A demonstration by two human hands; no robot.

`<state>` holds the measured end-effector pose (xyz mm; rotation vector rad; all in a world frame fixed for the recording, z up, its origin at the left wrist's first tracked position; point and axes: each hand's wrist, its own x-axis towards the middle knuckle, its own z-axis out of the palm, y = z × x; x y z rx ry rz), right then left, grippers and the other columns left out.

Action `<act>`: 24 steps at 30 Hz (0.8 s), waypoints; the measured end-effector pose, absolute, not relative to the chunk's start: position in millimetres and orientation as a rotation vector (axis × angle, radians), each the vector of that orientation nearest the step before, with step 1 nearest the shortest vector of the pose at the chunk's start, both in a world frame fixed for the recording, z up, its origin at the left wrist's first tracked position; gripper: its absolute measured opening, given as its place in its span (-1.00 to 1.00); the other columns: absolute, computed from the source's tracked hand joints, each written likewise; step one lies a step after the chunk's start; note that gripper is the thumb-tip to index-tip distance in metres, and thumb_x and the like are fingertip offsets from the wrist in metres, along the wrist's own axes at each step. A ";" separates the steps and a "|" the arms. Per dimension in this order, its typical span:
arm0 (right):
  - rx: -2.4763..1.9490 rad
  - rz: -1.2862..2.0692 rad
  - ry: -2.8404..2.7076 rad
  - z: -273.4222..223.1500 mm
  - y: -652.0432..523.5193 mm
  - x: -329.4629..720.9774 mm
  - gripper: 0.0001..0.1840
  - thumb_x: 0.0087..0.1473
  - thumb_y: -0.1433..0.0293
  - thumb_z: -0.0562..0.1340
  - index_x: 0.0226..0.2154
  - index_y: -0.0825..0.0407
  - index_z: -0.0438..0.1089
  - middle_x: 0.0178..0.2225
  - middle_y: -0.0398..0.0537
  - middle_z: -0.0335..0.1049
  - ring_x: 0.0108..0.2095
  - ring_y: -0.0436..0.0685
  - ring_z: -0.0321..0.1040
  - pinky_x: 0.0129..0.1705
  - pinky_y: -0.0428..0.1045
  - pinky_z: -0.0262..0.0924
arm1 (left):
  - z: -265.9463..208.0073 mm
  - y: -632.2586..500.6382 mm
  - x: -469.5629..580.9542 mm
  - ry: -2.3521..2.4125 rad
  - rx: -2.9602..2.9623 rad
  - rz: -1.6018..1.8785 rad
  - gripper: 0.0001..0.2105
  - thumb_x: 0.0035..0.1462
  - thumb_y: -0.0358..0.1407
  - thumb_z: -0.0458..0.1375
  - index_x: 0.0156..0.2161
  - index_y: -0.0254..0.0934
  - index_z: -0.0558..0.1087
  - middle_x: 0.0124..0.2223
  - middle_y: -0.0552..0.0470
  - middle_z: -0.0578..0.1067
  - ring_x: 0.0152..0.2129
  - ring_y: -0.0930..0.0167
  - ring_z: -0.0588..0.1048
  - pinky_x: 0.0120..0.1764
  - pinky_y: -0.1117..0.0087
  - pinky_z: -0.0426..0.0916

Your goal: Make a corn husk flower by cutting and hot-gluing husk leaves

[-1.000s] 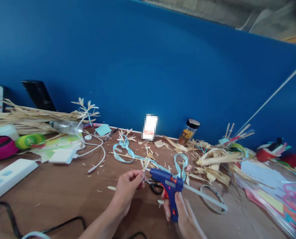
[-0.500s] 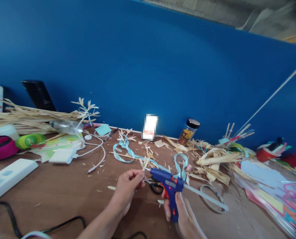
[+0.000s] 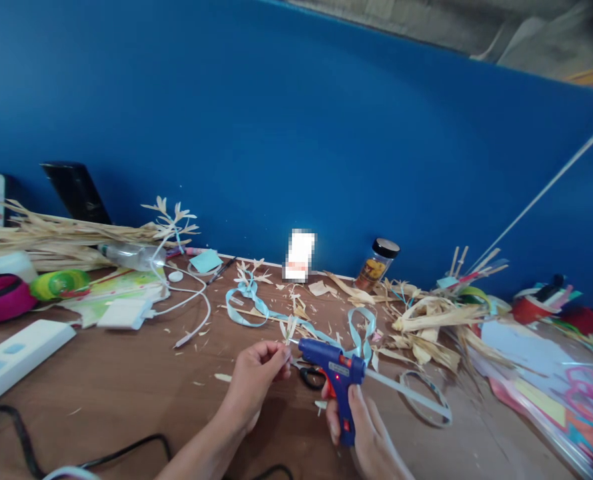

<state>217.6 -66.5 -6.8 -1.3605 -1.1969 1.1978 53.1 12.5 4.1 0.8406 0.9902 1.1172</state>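
My right hand [image 3: 361, 423] is wrapped round the handle of a blue hot glue gun [image 3: 334, 363], its red light lit. A pale glue stick [image 3: 406, 395] sticks out of its back end. The gun's nozzle points left and meets a small flower of pale dried husk [image 3: 289, 330]. Pinched between thumb and fingers, the flower's base sits in my left hand [image 3: 264, 370]. Whether glue is coming out is too small to tell. Partly hidden behind the gun lie scissors with black handles [image 3: 312, 379]. Light blue ribbon [image 3: 249, 313] curls on the table just beyond my hands.
A jar with a black lid [image 3: 376, 263] leans near the blue partition [image 3: 296, 133]. Dried husks [image 3: 426, 327] and scraps litter the brown table. At left are a white power strip [image 3: 21, 360], a white adapter [image 3: 124, 313] with cable, and a black cord [image 3: 126, 450]. A tape ring [image 3: 426, 400] lies right.
The glue gun has shifted very slightly left. The husk flower has turned a little in my left hand's pinch, with the nozzle still against it.
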 end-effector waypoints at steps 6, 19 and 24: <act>-1.384 1.209 -1.198 -8.7 -66.0 219.1 -0.43 0.11 -0.02 -0.17 -0.34 0.07 0.27 -0.66 -0.19 0.21 -0.64 0.01 0.13 -0.51 -0.06 0.09 | 1.0 14.5 53.9 0.996 0.849 1.128 -0.80 -0.14 -0.23 0.24 -0.53 -0.36 0.45 -0.58 0.08 0.43 -0.66 0.56 0.31 -0.55 0.57 0.22; -1.362 1.174 -1.193 -5.6 -66.0 218.5 -0.42 0.11 -0.03 -0.17 -0.34 0.08 0.28 -0.64 -0.15 0.26 -0.62 0.01 0.17 -0.47 -0.05 0.13 | 6.8 12.3 54.0 0.968 0.795 1.091 -0.80 -0.16 -0.21 0.26 -0.52 -0.35 0.47 -0.54 0.08 0.45 -0.64 0.56 0.33 -0.53 0.57 0.25; -1.381 1.187 -1.195 -5.8 -66.7 217.8 -0.44 0.12 -0.01 -0.16 -0.35 0.07 0.28 -0.65 -0.18 0.23 -0.63 0.00 0.14 -0.50 -0.07 0.11 | 5.4 12.1 53.7 0.952 0.775 1.084 -0.79 -0.14 -0.21 0.25 -0.50 -0.36 0.47 -0.53 0.07 0.44 -0.64 0.57 0.32 -0.53 0.57 0.24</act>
